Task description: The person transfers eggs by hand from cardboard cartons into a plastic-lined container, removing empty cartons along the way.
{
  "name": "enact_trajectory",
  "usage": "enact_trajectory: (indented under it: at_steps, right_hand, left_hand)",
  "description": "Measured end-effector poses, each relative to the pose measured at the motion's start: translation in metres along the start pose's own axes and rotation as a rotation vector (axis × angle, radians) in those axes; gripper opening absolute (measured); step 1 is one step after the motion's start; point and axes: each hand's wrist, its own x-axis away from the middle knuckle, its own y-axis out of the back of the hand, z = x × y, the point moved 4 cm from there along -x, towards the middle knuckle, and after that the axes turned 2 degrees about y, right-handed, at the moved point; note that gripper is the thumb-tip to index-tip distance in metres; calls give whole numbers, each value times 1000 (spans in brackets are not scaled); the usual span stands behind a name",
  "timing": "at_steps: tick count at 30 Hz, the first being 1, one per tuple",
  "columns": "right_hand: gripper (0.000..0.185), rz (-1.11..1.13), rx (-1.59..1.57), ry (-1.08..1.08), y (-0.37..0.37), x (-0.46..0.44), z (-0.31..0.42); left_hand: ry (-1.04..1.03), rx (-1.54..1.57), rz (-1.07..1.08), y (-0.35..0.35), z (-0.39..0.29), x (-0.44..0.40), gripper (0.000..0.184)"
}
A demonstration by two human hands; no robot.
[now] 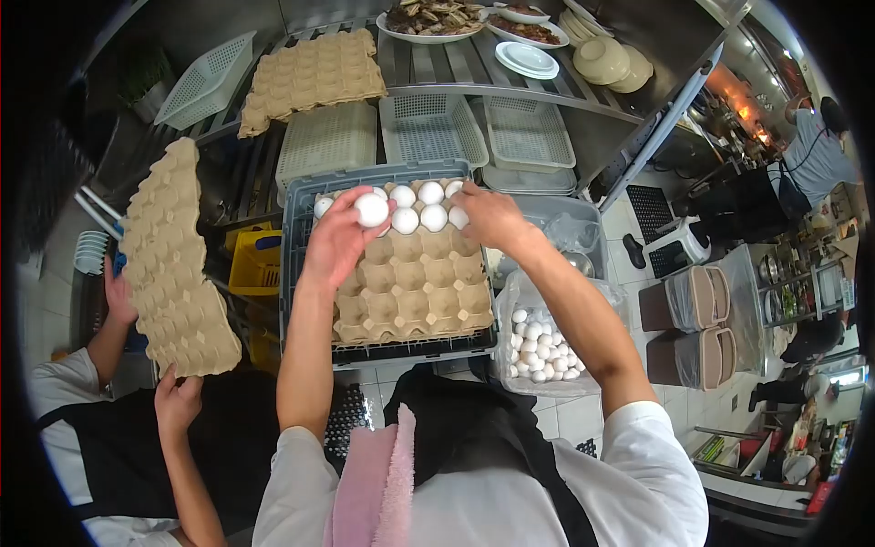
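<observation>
My left hand (339,235) holds a white egg (371,210) in its fingers above the left side of a brown cardboard egg tray (415,283). White eggs (404,221) fill cups in the far two rows of the tray, and the nearer cups hold none. At the far right corner, my right hand (492,219) has its fingers closed around another egg (458,217); whether it is lifted from its cup I cannot tell. The tray lies on a dark grey plastic crate (296,273). Part of the far left row is hidden behind my left hand.
Right of the crate, a clear plastic tub (538,383) contains many eggs. To my left a co-worker's hands hold a stack of egg trays (178,264). More cardboard trays (314,73) and plates of food (433,27) rest on the steel shelf, above white baskets (433,132).
</observation>
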Motion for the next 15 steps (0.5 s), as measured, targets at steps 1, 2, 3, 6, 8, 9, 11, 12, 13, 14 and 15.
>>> enact_trajectory:
  at_steps: [1, 2, 3, 6, 8, 9, 11, 12, 13, 14, 15]
  right_hand:
    - [54, 35, -14, 35, 2, -1, -1]
    - [54, 35, -12, 40, 2, 0, -4]
    - [48, -72, -81, 88, 0, 3, -12]
    - [43, -135, -610, 6, 4, 23, -28]
    - [42, -83, -1068, -137, -4, 41, -32]
    - [43, -112, -1610, -95, -7, 52, -29]
    - [44, -119, -2335, 2, -13, 63, -21]
    - [44, -123, -2341, -2, -14, 62, -17]
    - [45, -98, -2425, -16, -16, 59, -12]
    - [46, -74, -2508, -29, -17, 56, -8]
    - [40, -83, -2374, -103, -15, 51, -6]
  left_hand:
    - [60, 69, 8, 2, -1, -4, 30]
    - [118, 137, 15, 5, -3, -10, 30]
    - [123, -82, -37, 25, 10, -27, 29]
    - [137, -1000, 23, -8, 7, -31, 32]
    - [-136, -1378, 87, -14, 13, -33, 37]
    - [-165, -1674, 93, -22, 19, -33, 39]
    - [-40, -2008, 117, -29, 31, -42, 47]
    - [-34, -2011, 123, -30, 31, -47, 47]
    - [-50, -2052, 156, -32, 31, -49, 45]
    - [-68, -2093, 189, -33, 31, -49, 42]
    - [-67, -2094, 195, -34, 30, -48, 42]
